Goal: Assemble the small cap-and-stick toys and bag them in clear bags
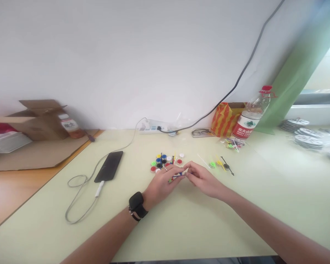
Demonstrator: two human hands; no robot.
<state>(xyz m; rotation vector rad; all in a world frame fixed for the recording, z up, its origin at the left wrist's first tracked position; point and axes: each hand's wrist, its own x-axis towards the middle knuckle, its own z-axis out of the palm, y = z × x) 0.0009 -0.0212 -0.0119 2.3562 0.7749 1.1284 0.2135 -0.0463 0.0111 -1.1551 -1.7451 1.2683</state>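
Observation:
My left hand [162, 183], with a black watch on its wrist, and my right hand [202, 179] meet at the middle of the pale green table [181, 220]. Both pinch a small stack of coloured plastic pieces [178, 176] between their fingertips. Just beyond the fingers lies a cluster of small round coloured caps [165, 161] in blue, green, red, white and yellow. To the right lie loose clock hands [222, 164] in yellow, green and black.
A black phone [109, 166] on a white charging cable lies to the left. A power strip [154, 128], glasses [200, 132], an orange striped bag [222, 119] and a water bottle [250, 119] stand along the wall. Cardboard boxes [41, 119] sit far left, stacked white discs [305, 134] far right.

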